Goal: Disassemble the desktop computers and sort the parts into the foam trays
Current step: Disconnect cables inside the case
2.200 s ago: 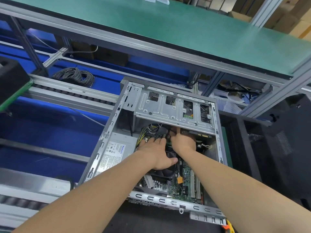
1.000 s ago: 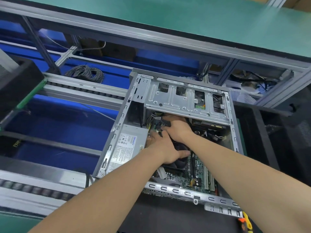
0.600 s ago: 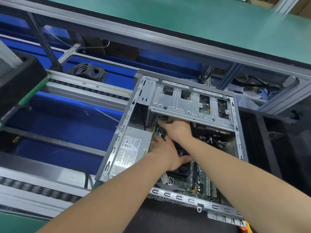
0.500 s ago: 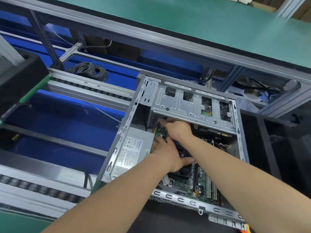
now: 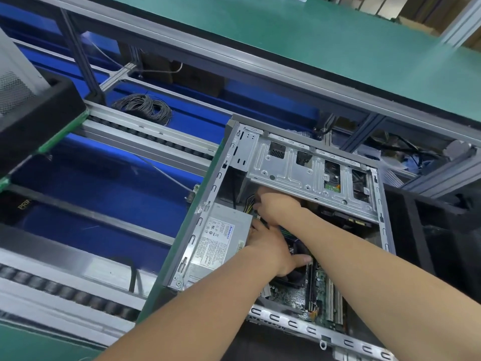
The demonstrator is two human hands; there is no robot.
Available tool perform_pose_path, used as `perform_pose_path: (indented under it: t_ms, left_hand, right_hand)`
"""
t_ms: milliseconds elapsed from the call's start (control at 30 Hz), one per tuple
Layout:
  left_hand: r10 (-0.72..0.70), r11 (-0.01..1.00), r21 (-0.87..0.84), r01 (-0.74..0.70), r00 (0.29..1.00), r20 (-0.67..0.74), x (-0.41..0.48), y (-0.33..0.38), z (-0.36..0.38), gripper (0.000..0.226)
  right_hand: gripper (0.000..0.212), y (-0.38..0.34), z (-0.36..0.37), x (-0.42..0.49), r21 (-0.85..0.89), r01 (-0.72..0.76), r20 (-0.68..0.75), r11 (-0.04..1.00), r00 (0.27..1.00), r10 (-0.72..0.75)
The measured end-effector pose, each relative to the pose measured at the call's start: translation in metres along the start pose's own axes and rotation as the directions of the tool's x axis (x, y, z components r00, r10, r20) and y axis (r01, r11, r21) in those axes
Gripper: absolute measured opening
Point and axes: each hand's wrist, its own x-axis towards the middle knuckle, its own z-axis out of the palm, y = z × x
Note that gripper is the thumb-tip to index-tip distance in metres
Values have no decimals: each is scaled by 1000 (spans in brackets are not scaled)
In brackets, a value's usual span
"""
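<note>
R hand (image 5: 276, 207) fingertips hidden under drive cage (image 5: 307, 175), PSU (image 5: 221, 243) label txt illegible

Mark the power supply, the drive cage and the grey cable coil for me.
power supply (image 5: 221, 241): head view, on its white label.
drive cage (image 5: 291, 175): head view, on its flat metal plate.
cable coil (image 5: 158, 112): head view, on the grey loops.
</note>
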Motion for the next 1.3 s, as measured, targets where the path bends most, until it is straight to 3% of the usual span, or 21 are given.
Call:
perform_pose_path:
  t_ms: [233,500,700,800,1033,1300]
  left_hand:
    - [28,999,29,-28,999,20,-1,0,-3,119]
    - [-19,995,-95,17,1000,-22,-10,0,-2,128]
    - [29,996,-81,-36,996,-85,-24,3,9,112]
    - [62,994,-90,-70,994,-84,-33,2,14,104]
    - [52,990,-130,-50,999,13,-61,-6,13,106]
    - [55,987,-151,-63,997,-55,-67,-7,16,99]
  right_hand:
    - [31,8,6,-6,-50,39,-50,998,998,-41]
    - [33,37,16,-22,164,57,-123,985,992,-37]
    - [36,56,30,-37,207,149,-301,967,950,-82]
    - [21,58,33,-36,153,130,-276,980,958,-84]
    - [22,59,35,-33,205,156,-298,966,950,-90]
    - [53,43,27,-29,207,224,-209,952,961,-180]
